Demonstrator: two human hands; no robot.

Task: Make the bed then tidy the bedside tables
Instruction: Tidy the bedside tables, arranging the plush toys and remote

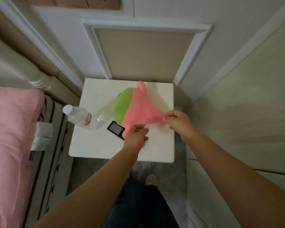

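A white bedside table [95, 145] stands below me against the wall. A pink cloth [140, 107] lies over a green cloth [123, 106] on its top. My left hand [136, 135] pinches the pink cloth's near edge. My right hand [178, 120] pinches its right corner and holds it lifted off the table. A clear plastic bottle [82, 116] with a white cap lies on its side at the table's left. A small black-framed square item [116, 129] lies flat between the bottle and my left hand.
The bed with pink bedding [10, 137] and its mattress edge [53, 145] runs along the left. White panelled walls close in behind and to the right. Grey floor and my feet [150, 179] show below the table.
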